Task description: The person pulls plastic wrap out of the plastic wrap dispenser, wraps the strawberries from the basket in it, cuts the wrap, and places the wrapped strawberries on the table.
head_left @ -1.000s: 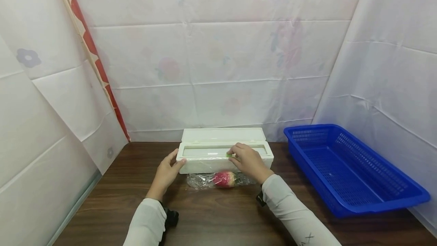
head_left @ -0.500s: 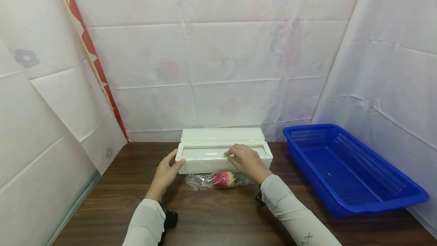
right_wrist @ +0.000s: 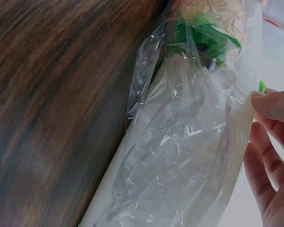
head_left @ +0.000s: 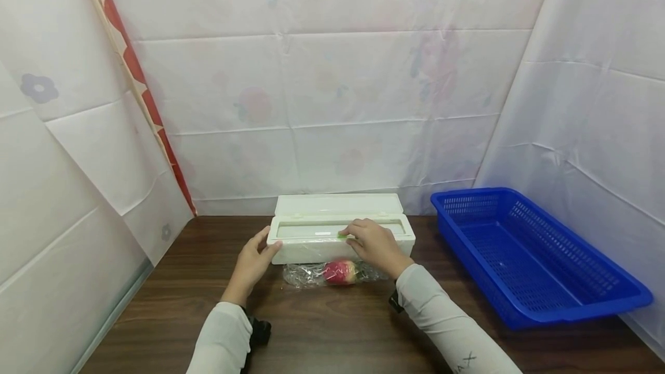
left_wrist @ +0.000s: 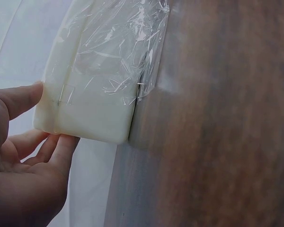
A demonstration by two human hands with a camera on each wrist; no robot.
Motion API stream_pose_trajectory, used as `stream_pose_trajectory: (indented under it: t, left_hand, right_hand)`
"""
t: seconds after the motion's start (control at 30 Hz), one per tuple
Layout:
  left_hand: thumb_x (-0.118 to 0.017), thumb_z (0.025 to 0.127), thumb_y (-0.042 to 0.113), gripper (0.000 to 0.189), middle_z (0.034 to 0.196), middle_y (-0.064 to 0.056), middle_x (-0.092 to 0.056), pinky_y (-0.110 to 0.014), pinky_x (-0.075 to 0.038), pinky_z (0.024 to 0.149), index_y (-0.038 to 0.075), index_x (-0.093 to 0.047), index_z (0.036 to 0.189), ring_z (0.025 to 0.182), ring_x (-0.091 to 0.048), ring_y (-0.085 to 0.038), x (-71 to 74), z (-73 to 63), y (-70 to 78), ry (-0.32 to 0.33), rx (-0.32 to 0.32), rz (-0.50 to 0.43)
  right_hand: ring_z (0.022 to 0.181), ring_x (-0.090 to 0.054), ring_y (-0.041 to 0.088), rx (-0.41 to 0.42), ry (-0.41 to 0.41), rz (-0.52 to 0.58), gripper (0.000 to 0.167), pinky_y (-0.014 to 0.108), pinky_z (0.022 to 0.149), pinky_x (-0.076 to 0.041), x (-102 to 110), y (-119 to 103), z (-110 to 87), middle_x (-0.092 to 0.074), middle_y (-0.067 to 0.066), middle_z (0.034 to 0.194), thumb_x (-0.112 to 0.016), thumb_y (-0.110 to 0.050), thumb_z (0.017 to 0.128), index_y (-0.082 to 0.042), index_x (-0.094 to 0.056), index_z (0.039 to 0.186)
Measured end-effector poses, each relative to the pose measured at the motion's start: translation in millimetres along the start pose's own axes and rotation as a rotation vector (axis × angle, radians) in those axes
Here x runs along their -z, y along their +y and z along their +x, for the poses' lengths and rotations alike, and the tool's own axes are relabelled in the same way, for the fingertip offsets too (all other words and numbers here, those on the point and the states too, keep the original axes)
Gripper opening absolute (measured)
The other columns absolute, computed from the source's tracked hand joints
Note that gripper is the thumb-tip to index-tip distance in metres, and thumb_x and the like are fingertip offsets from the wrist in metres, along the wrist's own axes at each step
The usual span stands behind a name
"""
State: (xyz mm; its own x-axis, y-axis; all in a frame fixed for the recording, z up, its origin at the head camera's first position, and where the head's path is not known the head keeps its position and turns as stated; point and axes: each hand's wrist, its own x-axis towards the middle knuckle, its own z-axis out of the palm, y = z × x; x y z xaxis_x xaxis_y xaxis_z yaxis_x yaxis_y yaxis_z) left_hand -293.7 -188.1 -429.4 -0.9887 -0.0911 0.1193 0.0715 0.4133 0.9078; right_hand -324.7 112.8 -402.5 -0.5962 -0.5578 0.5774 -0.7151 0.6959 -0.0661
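Note:
A long white cling film dispenser (head_left: pixel 296 251) sits on the table with its lid (head_left: pixel 337 205) raised at the back. My left hand (head_left: pixel 253 255) grips its left end, thumb at the front top edge and fingers around the end. Between thumb and finger, my right hand (head_left: pixel 376 244) pinches a small green slide cutter (head_left: pixel 341 235) on the dispenser's front top edge. Clear cling film (left_wrist: pixel 109 42) hangs down the front and lies on the table. Under the film, close before the dispenser, is a pink and pale yellow rounded thing (head_left: pixel 339 273), with green leafy bits (right_wrist: pixel 206 38) at its right end.
To the right stands a blue plastic basket (head_left: pixel 576 311) with perforated walls. The dark wooden table (head_left: pixel 332 328) meets white printed sheets (head_left: pixel 337 85) at the back and sides.
The green slide cutter and my right fingers have moved slightly left along the dispenser's edge. My left hand keeps its hold, and the pink thing stays put.

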Motion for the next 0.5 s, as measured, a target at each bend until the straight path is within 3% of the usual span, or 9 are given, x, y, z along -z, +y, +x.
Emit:
stream_pose_trajectory:
  t: [0.5]
  left_hand:
    - [-0.063, 0.101, 0.029, 0.07, 0.151, -0.028, -0.038, -0.054, -0.04, 0.107, 0.0, -0.031, 0.155, 0.137, -0.04, -0.045, -0.2, -0.7, -1.6, 0.006, -0.009, 0.017]
  right_hand:
    - [0.091, -0.062, 0.013, 0.09, -0.044, -0.059, 0.043, 0.025, 0.057, -0.05, -0.3, -5.8, 5.0, -0.071, -0.01, 0.113, -0.068, 0.001, 0.085, -0.027, -0.073, 0.117]
